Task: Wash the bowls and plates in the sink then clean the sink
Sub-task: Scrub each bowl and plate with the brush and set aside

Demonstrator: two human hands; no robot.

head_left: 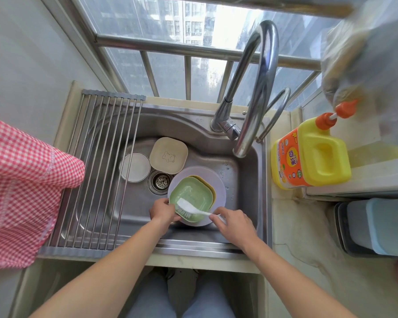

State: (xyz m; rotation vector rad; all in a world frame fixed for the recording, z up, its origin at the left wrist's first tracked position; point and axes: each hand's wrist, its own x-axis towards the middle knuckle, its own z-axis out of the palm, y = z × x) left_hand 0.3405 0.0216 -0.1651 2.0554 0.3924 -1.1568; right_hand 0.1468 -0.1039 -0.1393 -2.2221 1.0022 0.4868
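Two bare forearms reach over the near rim of a stainless-steel sink [251,157], where the washing-up looks to be in its early stage. The left hand [162,211] pinches the near edge of a pale green square plastic bowl [193,195], fingers curled around its rim, while the right hand [233,226] is closed around the handle of a white plastic dish brush [189,208] whose bristles rest inside that bowl — scrubbing appears under way, though no water is seen running from the curved chrome tap [260,88].

The green bowl sits nested in a yellow square bowl [210,187], and both lie on a round lilac plate [216,180] just right of the drain strainer [160,181]. Beyond the drain, a round white dish [135,166] and a beige square bowl with a bear outline [169,155] wait side by side in the basin.

To the left, the roll-up steel drying rack [97,168] laid over the sink holds no dishes, suggesting nothing has yet been finished — five pieces remain, then the sink itself. On the tabletop to the right stands a yellow detergent bottle with an orange pump [310,152]; a red-and-white checked cloth [21,191] hangs at far left.
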